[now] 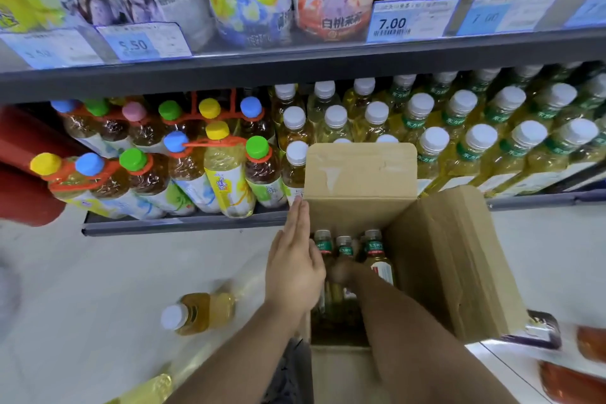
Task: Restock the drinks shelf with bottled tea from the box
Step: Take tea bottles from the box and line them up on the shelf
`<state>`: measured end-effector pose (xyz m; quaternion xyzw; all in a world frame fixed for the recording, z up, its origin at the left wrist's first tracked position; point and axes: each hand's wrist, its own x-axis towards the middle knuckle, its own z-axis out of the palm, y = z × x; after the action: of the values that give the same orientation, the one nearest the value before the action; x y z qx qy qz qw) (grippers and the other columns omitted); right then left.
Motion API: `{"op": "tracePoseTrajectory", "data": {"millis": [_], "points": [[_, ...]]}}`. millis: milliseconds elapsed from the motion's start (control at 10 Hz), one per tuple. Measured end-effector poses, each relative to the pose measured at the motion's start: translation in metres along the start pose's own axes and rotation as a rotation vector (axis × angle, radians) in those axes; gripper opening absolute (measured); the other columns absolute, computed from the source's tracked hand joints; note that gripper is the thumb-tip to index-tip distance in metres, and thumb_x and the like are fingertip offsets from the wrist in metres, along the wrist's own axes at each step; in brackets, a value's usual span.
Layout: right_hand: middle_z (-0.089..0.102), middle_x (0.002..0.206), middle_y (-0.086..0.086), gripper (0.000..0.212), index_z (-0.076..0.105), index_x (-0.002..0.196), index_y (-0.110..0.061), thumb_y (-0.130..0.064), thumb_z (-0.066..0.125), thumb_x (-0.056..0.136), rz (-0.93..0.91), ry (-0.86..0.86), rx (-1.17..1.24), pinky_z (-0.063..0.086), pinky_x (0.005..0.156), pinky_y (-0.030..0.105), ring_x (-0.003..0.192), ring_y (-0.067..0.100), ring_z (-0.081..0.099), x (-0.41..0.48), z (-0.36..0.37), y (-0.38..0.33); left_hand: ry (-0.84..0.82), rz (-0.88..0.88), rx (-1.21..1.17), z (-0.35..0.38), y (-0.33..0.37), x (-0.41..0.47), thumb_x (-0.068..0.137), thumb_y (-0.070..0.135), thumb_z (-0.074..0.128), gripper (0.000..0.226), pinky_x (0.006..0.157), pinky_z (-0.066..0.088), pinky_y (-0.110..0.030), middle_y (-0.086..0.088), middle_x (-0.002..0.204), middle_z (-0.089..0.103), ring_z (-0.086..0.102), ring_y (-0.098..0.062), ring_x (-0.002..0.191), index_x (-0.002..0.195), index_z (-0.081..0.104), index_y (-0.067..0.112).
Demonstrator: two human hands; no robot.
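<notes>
Head view: the left hand [293,261], fingers straight, braces the wall of the cardboard box [452,259]. The right hand [341,272] is inside the box, and blur hides whether it grips. The tea bottles [373,248] stand just beyond it. Grasp one neck and lift vertically.

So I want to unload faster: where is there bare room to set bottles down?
Bare floor lies left of the box, between the lower shelf front edge and the lying bottle; a second patch lies right of the box's flap. The shelf itself is packed cap to cap.
</notes>
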<state>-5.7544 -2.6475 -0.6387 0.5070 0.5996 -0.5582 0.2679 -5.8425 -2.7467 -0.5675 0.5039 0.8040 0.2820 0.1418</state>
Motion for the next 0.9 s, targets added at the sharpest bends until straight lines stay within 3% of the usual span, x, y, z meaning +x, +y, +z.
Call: {"op": "tracePoseTrajectory", "data": {"millis": [100, 200, 300, 400, 500, 600, 700, 800, 900], "points": [[0.062, 0.130, 0.003, 0.073, 0.064, 0.124, -0.023, -0.053, 0.078, 0.060, -0.017, -0.025, 0.116, 0.045, 0.105, 0.043, 0.118, 0.024, 0.058, 0.052, 0.007, 0.030, -0.019, -0.008, 0.011, 0.000, -0.001, 0.000, 0.095, 0.027, 0.031, 0.070, 0.115, 0.038, -0.032, 0.016, 0.167, 0.003, 0.030, -0.011, 0.147, 0.161, 0.007, 0.026], [0.071, 0.114, 0.002, 0.069, 0.069, 0.113, -0.019, -0.045, 0.088, 0.051, -0.034, 0.003, 0.230, 0.054, 0.094, 0.039, 0.100, 0.017, 0.066, 0.024, 0.000, 0.028, -0.037, -0.032, 0.027, 0.000, 0.000, 0.001, 0.098, 0.022, 0.035, 0.068, 0.115, 0.037, -0.031, 0.014, 0.167, 0.004, 0.030, -0.012, 0.148, 0.161, 0.008, 0.024], [0.067, 0.115, -0.001, 0.065, 0.058, 0.118, -0.024, -0.032, 0.090, 0.062, -0.103, -0.004, 0.280, 0.052, 0.089, 0.034, 0.105, 0.017, 0.061, -0.025, -0.010, 0.020, -0.039, -0.040, 0.060, -0.001, 0.002, 0.003, 0.101, 0.020, 0.038, 0.065, 0.114, 0.038, -0.032, 0.010, 0.168, 0.007, 0.029, -0.012, 0.148, 0.161, 0.012, 0.021], [0.068, 0.111, -0.003, 0.068, 0.055, 0.118, -0.022, -0.021, 0.092, 0.061, -0.296, 0.086, 0.210, 0.052, 0.093, 0.031, 0.104, 0.013, 0.064, -0.058, -0.018, 0.019, -0.034, -0.028, 0.085, -0.006, 0.004, 0.001, 0.104, 0.040, 0.025, 0.058, 0.115, 0.038, -0.042, 0.003, 0.167, 0.015, 0.025, -0.017, 0.151, 0.155, 0.036, 0.016], [0.066, 0.111, 0.000, 0.066, 0.052, 0.118, -0.017, -0.017, 0.091, 0.065, -0.413, 0.224, 0.079, 0.052, 0.094, 0.036, 0.104, 0.017, 0.064, -0.088, -0.017, 0.021, -0.051, 0.021, 0.034, -0.010, 0.008, -0.004, 0.096, 0.066, 0.027, 0.072, 0.121, 0.024, -0.048, 0.001, 0.167, 0.008, 0.009, -0.021, 0.155, 0.130, 0.067, 0.018], [0.064, 0.110, -0.003, 0.068, 0.051, 0.115, -0.016, -0.030, 0.091, 0.062, -0.475, 0.380, -0.019, 0.052, 0.090, 0.039, 0.100, 0.018, 0.062, -0.109, -0.011, 0.024, -0.145, 0.004, 0.060, -0.022, 0.020, -0.008, 0.073, 0.089, 0.034, 0.087, 0.125, 0.002, -0.042, 0.006, 0.169, -0.004, -0.013, -0.014, 0.153, 0.122, 0.072, 0.028], [0.062, 0.115, -0.004, 0.065, 0.052, 0.124, -0.013, -0.023, 0.088, 0.071, -0.495, 0.443, -0.016, 0.046, 0.080, 0.021, 0.106, 0.015, 0.060, -0.123, -0.003, 0.028, -0.132, 0.054, 0.067, -0.025, 0.031, -0.011, 0.069, 0.084, 0.043, 0.080, 0.124, 0.007, -0.044, 0.012, 0.167, 0.012, -0.007, -0.010, 0.153, 0.119, 0.073, 0.029], [0.055, 0.133, 0.000, 0.066, 0.039, 0.144, -0.008, -0.006, 0.072, 0.087, -0.467, 0.325, 0.066, 0.043, 0.080, 0.005, 0.123, 0.015, 0.053, -0.131, -0.004, 0.034, -0.123, 0.032, -0.061, -0.019, 0.032, -0.021, 0.075, 0.072, 0.055, 0.073, 0.124, 0.013, -0.046, 0.013, 0.157, 0.040, 0.009, 0.002, 0.149, 0.129, 0.066, 0.024], [0.042, 0.152, 0.005, 0.084, 0.014, 0.158, -0.017, -0.004, 0.063, 0.090, -0.302, 0.339, -0.133, 0.040, 0.106, 0.022, 0.133, 0.022, 0.047, -0.116, -0.011, 0.042, -0.091, -0.018, -0.085, -0.017, 0.032, -0.028, 0.080, 0.052, 0.072, 0.064, 0.124, 0.018, -0.045, 0.003, 0.155, 0.043, 0.022, -0.002, 0.147, 0.132, 0.063, 0.018]]}}
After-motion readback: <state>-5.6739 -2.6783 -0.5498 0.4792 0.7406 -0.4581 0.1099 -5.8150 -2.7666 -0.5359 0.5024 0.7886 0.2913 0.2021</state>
